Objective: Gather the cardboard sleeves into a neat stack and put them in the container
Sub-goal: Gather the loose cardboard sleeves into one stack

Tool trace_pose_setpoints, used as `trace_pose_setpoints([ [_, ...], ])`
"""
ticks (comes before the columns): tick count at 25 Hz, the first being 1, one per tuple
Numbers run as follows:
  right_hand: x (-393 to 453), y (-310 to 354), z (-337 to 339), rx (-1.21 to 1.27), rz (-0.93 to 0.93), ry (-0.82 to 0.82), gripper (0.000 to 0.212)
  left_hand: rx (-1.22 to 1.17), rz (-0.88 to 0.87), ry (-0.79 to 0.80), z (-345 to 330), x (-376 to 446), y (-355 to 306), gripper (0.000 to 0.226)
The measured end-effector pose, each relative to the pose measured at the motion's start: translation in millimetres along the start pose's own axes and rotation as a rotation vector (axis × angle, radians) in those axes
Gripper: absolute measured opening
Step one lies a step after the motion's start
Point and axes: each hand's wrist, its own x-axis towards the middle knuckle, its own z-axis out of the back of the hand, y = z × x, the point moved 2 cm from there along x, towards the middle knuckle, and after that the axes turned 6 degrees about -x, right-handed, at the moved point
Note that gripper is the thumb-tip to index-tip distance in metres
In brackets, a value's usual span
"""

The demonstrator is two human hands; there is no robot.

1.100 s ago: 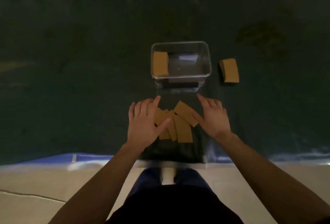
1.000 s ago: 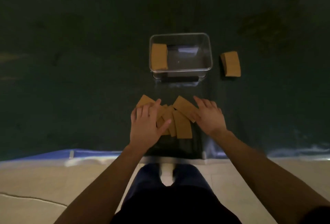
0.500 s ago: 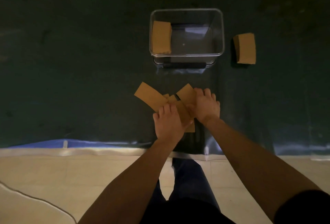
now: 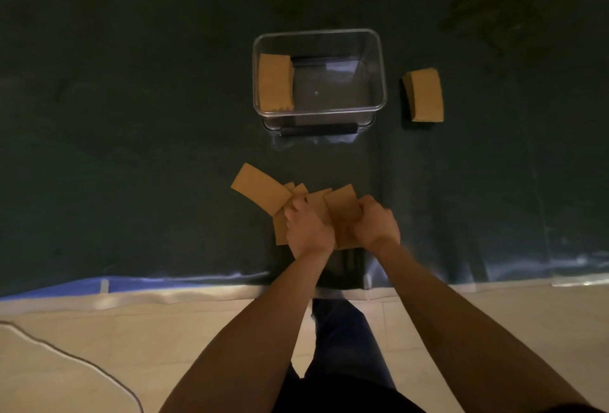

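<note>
Several brown cardboard sleeves (image 4: 341, 206) lie in a loose overlapping pile on the dark mat, near its front edge. My left hand (image 4: 308, 230) and my right hand (image 4: 375, 225) close on the pile from either side. One sleeve (image 4: 260, 188) fans out to the left of the pile. Beyond the pile stands a clear plastic container (image 4: 379, 66); a neat sleeve stack (image 4: 275, 81) lies against its left wall. Another sleeve stack (image 4: 425, 94) sits on the mat to the right of the container.
The dark mat (image 4: 131, 116) covers the work area, its front edge taped with blue and pale strips. Pale floor tiles (image 4: 164, 330) and a thin cable (image 4: 82, 363) lie below it. My legs show at the bottom centre.
My hands were spread flat on either side of the scattered sleeves. They have moved inward and curled around the pile, pushing the sleeves together. The camera has tilted down.
</note>
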Motion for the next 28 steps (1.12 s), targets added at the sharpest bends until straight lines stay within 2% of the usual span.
trace_pose_setpoints([
  [2, -3, -5, -3, 0.078, 0.000, -0.002, 0.037, -0.091, 0.013, 0.011, 3, 5, 0, 0.022],
  [3, -6, -7, -4, 0.126, 0.004, 0.010, 0.039, -0.124, 0.040, 0.033, 6, 7, 0, 0.015],
  [6, -14, -15, -6, 0.381, 0.012, 0.116, 0.044, -0.361, 0.206, 0.125, 13, 10, 2, 0.020],
  [8, -26, -15, -4, 0.648, 0.006, 0.209, 0.033, -0.494, 0.264, 0.198, 19, 7, 2, 0.025],
  [10, -37, -8, 2, 0.796, 0.042, 0.284, 0.022, -0.544, 0.272, 0.273, 27, 2, 1, 0.030],
  [13, -47, 1, 11, 0.896, 0.100, 0.345, 0.022, -0.527, 0.222, 0.372, 35, -5, 4, 0.033],
  [15, -52, 6, 13, 1.014, 0.072, 0.415, 0.025, -0.507, 0.175, 0.401, 36, -10, 6, 0.032],
  [18, -62, 11, 13, 1.104, 0.020, 0.525, 0.018, -0.484, 0.096, 0.458, 34, -19, 10, 0.031],
  [20, -67, 16, 8, 1.157, 0.009, 0.564, 0.017, -0.492, 0.080, 0.446, 35, -21, 13, 0.029],
  [24, -76, 25, -1, 1.265, 0.073, 0.609, 0.022, -0.593, 0.146, 0.306, 40, -19, 22, 0.027],
  [26, -79, 27, -3, 1.259, 0.099, 0.624, 0.023, -0.552, 0.139, 0.316, 42, -17, 25, 0.032],
  [28, -81, 28, -3, 1.254, 0.095, 0.642, 0.021, -0.559, 0.104, 0.378, 45, -17, 27, 0.026],
])
